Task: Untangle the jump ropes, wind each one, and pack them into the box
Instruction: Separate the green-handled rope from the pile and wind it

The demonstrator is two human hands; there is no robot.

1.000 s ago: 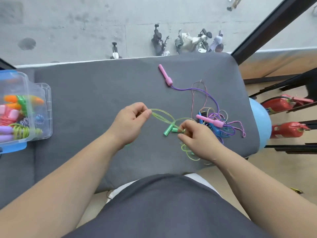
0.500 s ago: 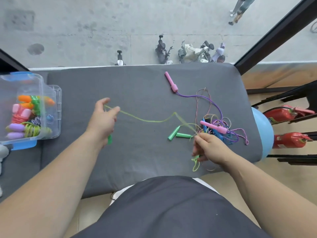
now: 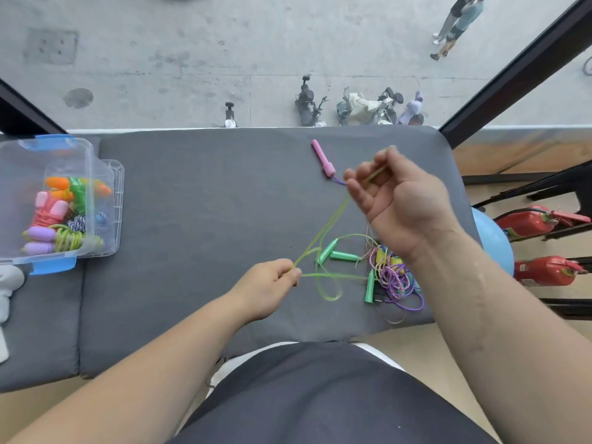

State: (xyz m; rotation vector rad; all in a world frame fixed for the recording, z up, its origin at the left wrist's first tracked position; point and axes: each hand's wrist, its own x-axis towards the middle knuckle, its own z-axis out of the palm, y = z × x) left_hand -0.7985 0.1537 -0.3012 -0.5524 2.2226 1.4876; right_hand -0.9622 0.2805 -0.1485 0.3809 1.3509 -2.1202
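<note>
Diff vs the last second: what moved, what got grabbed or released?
The right hand left the purple-and-blue rope tangle and rose toward the far edge, pinching the thin green jump rope and stretching it up. The left hand came back from the left to the middle, still pinching that rope. Unchanged: pink plastic handle, clear plastic box of wound ropes.

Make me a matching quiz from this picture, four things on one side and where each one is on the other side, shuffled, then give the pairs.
1 pink handle
2 green cord
3 clear box
4 fire extinguishers

A on the left, wound ropes inside
B off the cushion, to the right
C pinched by left hand and right hand
D lying on the far part of the cushion

Pairs: 1-D, 2-C, 3-A, 4-B
</note>
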